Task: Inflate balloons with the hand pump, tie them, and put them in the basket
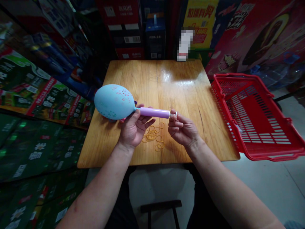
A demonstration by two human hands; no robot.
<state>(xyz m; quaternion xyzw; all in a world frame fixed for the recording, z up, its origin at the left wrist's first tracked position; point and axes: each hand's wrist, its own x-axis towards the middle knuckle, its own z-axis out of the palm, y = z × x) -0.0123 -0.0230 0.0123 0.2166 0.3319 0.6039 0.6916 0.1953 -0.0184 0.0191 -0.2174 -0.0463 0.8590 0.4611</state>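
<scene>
A light blue printed balloon (114, 101), filled with air, sits on the nozzle end of a purple balloon pump (154, 112). My left hand (134, 127) pinches the balloon's neck at the nozzle, thumb on top, with the other fingers under the pump barrel. At the barrel's other end, my right hand (182, 128) grips the white pump handle (173, 114), which sits close to the barrel. Below the pump, several tan rubber bands (151, 136) lie loose on the wooden table (133, 74). Some small coloured items behind the balloon are mostly hidden.
A red plastic basket (245, 127) stands at the table's right side. Stacked green cartons (40, 149) crowd the left, and dark blue and red boxes (155, 38) rise behind the far edge. Below the near edge is a dark stool (161, 206).
</scene>
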